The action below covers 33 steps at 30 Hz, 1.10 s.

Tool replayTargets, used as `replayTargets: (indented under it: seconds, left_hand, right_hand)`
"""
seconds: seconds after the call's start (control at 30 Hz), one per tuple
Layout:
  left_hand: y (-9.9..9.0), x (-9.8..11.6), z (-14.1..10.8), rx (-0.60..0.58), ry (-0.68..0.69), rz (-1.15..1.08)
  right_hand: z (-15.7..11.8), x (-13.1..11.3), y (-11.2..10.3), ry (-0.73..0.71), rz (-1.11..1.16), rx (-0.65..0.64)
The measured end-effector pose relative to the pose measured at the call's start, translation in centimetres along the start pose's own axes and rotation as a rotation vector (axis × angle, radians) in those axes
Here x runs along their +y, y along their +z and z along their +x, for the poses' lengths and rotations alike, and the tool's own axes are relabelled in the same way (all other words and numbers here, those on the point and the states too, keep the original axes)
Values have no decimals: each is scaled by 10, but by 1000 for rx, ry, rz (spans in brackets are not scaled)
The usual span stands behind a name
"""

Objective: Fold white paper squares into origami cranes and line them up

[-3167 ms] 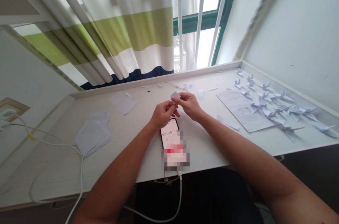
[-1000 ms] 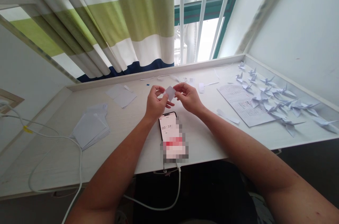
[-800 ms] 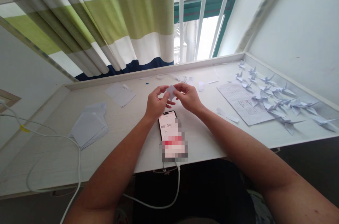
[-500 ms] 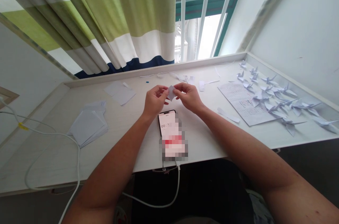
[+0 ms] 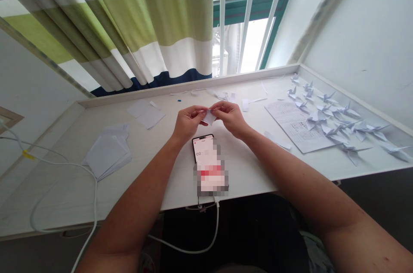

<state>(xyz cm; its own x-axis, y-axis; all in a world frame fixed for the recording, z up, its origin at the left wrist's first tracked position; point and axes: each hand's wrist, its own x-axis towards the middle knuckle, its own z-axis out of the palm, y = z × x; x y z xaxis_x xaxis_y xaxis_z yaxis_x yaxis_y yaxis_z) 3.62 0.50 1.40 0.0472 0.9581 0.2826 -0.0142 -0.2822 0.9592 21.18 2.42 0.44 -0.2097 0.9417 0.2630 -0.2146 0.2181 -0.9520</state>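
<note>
A small piece of folded white paper (image 5: 209, 118) is pinched between my two hands, above the middle of the white desk (image 5: 155, 169). My left hand (image 5: 191, 121) grips its left side with thumb and fingers. On the opposite side, the thumb and fingertips of my right hand (image 5: 227, 117) press on its upper right edge. The fingers cover part of the paper, so its full shape is hidden. Just below the hands lies a phone (image 5: 204, 148) with a lit screen, partly pixelated.
Several folded paper cranes (image 5: 350, 148) crowd the right side, some on a printed sheet (image 5: 297, 131). Stacked paper squares (image 5: 109, 150) and loose sheets (image 5: 148, 113) lie to the left. A white cable (image 5: 96, 195) crosses the left edge; paper scraps (image 5: 245, 105) lie behind the hands.
The folded paper has turned and tilted between my fingers, showing a wider face below the fingertips. Both hands have shifted only slightly, with fingertips closer together at the top.
</note>
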Motion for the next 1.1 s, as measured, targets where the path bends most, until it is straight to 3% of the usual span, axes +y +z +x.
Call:
replayTargets:
  seconds: [0.2,0.5,1.1]
  left_hand:
    - [5,2,-4,46,55,42]
    - [5,5,-5,43,98,18]
    - [1,-6,-1,86,18,-7]
  right_hand:
    - [-2,-7,1,52,26,-6]
    - [-2,-4,0,-49,25,39]
    - [1,-1,-2,31,24,35]
